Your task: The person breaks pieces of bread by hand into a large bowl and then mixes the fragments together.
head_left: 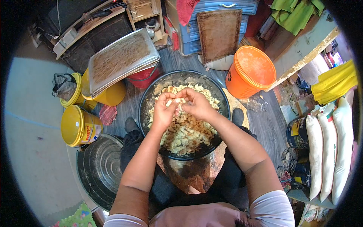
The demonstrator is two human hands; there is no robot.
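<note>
A wide black basin (199, 76) sits between my legs, heaped with torn pale pieces (185, 138) that look like bread, some with brown crust. Over the middle of the heap, both hands meet at the fingertips. My left hand (163, 114) is closed, with its thumb and fingers pinched on a small pale bread piece (180, 100). My right hand (197, 105) grips the same piece from the other side, fingers curled inward. The fingers partly cover the piece, so its full shape is hidden.
An orange bucket (247, 73) stands beyond the basin at right. Stacked metal trays (121, 56) rest on buckets at left, near a lidded yellow bucket (81, 126). A large black tub (102, 166) lies by my left leg. White sacks (328, 147) stand at far right.
</note>
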